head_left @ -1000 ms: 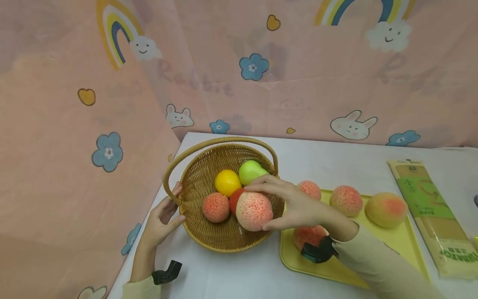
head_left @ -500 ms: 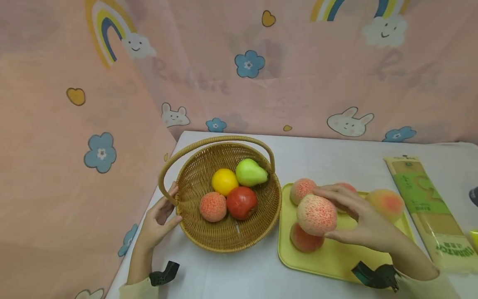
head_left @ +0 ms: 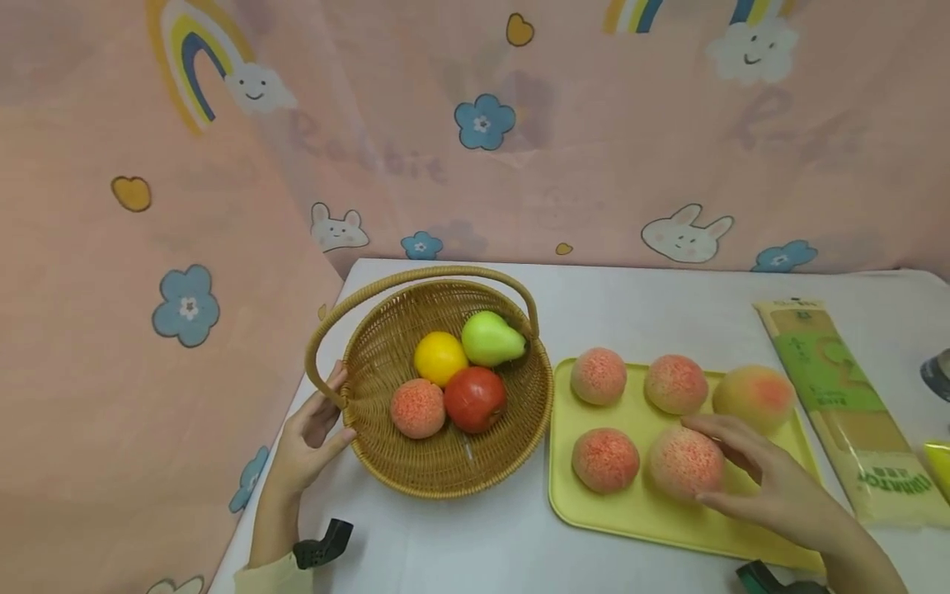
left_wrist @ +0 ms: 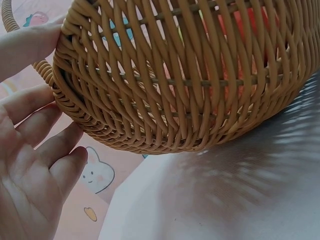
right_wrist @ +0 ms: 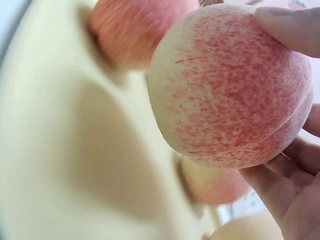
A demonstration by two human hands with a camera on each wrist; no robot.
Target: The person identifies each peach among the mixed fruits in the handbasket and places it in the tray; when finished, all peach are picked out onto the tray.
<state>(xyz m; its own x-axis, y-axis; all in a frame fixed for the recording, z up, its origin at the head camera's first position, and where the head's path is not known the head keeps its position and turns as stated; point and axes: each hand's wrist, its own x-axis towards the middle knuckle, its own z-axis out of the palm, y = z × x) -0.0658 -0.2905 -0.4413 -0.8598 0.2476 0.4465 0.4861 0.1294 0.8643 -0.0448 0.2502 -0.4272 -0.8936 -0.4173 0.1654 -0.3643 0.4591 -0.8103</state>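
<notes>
My right hand (head_left: 764, 478) grips a speckled pink peach (right_wrist: 230, 90) between thumb and fingers, low over the yellow tray (head_left: 512, 528). In the right wrist view the peach's shadow falls on the tray. Other peaches (head_left: 604, 459) sit on the tray to its left and behind it, with a larger yellow-red peach (head_left: 753, 398) at the back right. My left hand (head_left: 308, 445) holds the left rim of the wicker basket (left_wrist: 170, 80), near the base of its handle. Inside the basket lie a peach (head_left: 418, 408), a red apple (head_left: 475, 400), a yellow round fruit (head_left: 440, 359) and a green pear (head_left: 491, 338).
A flat green-and-tan package (head_left: 846, 404) lies right of the tray. Beyond it, a dark round object (head_left: 937, 373) and a yellow item (head_left: 938, 466) show at the right edge. A pink patterned cloth (head_left: 579, 165) hangs behind the white table (head_left: 631, 305).
My right hand has carried the peach from over the basket rightward and down to the tray, uncovering the red apple. The left hand stays at the basket's rim. The head view has shifted slightly.
</notes>
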